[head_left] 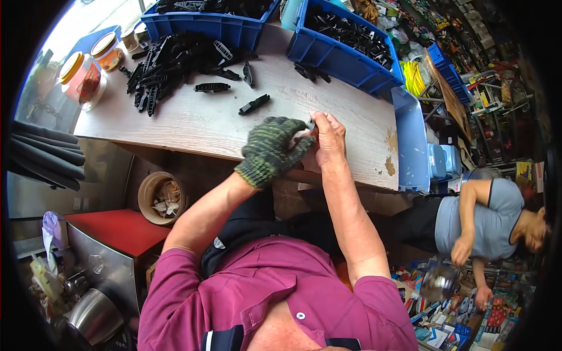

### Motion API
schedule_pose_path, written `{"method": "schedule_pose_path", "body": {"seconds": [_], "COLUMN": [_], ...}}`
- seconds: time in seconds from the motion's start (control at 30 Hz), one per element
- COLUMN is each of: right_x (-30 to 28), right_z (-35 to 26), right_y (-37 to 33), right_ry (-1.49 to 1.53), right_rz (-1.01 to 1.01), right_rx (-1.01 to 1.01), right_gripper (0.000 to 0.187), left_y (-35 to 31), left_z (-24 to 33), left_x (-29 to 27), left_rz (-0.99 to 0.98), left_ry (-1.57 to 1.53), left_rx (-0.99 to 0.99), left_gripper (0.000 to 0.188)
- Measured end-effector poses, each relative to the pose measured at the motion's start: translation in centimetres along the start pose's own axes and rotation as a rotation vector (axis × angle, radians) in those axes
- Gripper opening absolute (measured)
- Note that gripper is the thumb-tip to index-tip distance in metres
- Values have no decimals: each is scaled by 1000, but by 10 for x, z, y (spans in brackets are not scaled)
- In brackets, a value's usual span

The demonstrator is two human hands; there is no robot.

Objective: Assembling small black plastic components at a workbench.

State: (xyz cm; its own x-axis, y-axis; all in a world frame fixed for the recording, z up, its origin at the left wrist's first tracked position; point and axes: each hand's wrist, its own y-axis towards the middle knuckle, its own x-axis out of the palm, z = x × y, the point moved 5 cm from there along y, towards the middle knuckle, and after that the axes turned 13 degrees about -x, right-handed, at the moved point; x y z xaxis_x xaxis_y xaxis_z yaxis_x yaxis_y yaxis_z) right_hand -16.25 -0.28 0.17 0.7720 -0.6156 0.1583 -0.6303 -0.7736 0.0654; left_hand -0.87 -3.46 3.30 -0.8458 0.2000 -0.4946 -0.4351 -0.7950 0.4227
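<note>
In front of me, over the table's near edge, my two hands meet. My left hand (pixel 273 146) wears a green and black knitted glove, its fingers curled in toward the right hand. Bare and closed, my right hand (pixel 330 139) pinches with thumb and fingers. A small dark piece shows between the fingertips, mostly hidden, so its kind cannot be told. Just beyond the hands lies a single black plastic part (pixel 254 105). Two more, a ribbed black part (pixel 212 87) and an upright one (pixel 248 74), lie farther off beside a heap of similar black parts (pixel 170 64).
Two blue crates hold black parts, one at the back (pixel 205 24) and one at the right (pixel 345 52). Lidded jars (pixel 80 79) stand at the table's left. A bucket (pixel 162 198) with scraps is below. At right, another person (pixel 486 216) stands near cluttered goods.
</note>
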Motion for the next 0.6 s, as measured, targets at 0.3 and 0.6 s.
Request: {"method": "schedule_pose_path", "body": {"seconds": [0.3, 0.6], "right_x": [-8, -1], "right_z": [13, -2], "right_y": [-9, -12], "right_ry": [3, -100], "right_rz": [-55, -74], "right_rx": [-35, -121], "right_gripper": [13, 22], "left_y": [-2, 0], "left_z": [3, -3], "left_x": [9, 5], "left_rz": [-50, -71], "left_ry": [222, 229], "left_rx": [-81, -38], "left_gripper": [31, 23]}}
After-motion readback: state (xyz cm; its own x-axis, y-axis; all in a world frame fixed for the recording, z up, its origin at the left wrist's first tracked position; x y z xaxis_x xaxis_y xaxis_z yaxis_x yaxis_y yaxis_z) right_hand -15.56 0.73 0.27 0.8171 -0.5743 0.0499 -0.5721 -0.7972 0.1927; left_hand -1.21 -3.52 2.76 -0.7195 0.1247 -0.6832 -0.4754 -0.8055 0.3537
